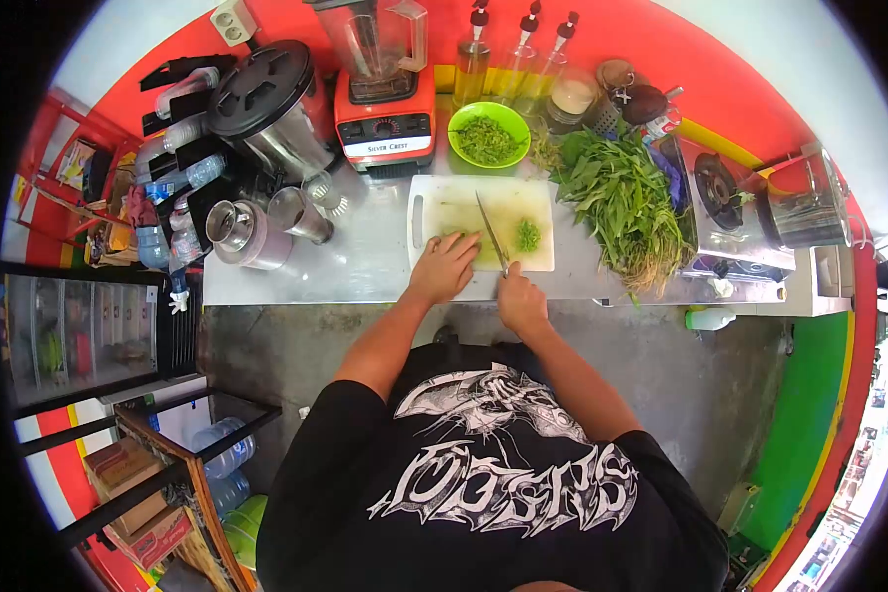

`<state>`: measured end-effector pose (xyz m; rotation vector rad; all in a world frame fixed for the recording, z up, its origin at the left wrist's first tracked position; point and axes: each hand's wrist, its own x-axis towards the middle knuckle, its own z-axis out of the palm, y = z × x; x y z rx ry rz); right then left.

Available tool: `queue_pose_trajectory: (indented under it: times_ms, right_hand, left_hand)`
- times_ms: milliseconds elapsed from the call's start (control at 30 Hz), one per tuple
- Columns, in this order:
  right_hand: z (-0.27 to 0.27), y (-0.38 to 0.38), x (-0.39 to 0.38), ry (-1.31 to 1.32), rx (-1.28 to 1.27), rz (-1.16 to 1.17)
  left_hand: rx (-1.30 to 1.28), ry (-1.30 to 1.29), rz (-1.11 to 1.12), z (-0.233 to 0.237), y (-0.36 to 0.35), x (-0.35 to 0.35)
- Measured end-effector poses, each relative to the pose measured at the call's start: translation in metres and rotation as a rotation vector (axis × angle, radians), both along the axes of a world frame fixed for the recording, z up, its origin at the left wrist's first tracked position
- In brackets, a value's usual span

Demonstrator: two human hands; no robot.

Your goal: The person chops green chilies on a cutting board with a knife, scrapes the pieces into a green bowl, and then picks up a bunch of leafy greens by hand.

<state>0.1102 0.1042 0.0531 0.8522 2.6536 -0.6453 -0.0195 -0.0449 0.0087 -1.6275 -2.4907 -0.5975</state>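
A white cutting board (429, 202) lies near the front edge of the steel counter. My right hand (521, 299) is closed around the handle of a kitchen knife (490, 229), whose blade points away over the board. Left of the blade, my left hand (446, 266) presses down with bent fingers on some green leaves (485, 255), mostly hidden under it. A small heap of finely chopped greens (528, 235) sits right of the blade. Behind the board, a lime-green bowl (521, 120) holds more cut greens.
A large bunch of leafy greens (617, 192) lies right of the board, beside a gas stove (705, 222). Along the back stand a red blender (385, 123) and pump bottles (472, 64). Metal cups (299, 214) and a large lidded pot (284, 123) are to the left.
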Motion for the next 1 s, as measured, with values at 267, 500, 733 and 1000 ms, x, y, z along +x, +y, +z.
queue_pose_trajectory:
  times_ms: [267, 500, 733, 1000]
  right_hand:
    - [0.023, 0.021, -0.025, -0.051, 0.040, 0.123]
    - [0.019, -0.006, -0.010, -0.109, 0.087, 0.092]
    - [0.019, 0.007, -0.022, -0.069, 0.082, 0.105]
    - [0.004, -0.008, -0.020, -0.098, 0.098, 0.070]
  left_hand:
    - [0.074, -0.045, -0.002, -0.002, 0.001, -0.002]
    - [0.031, -0.062, -0.011, 0.001, 0.000, -0.003]
    - [0.115, -0.059, 0.000, -0.003, 0.001, -0.002]
    - [0.073, -0.047, -0.003, 0.002, -0.001, -0.002]
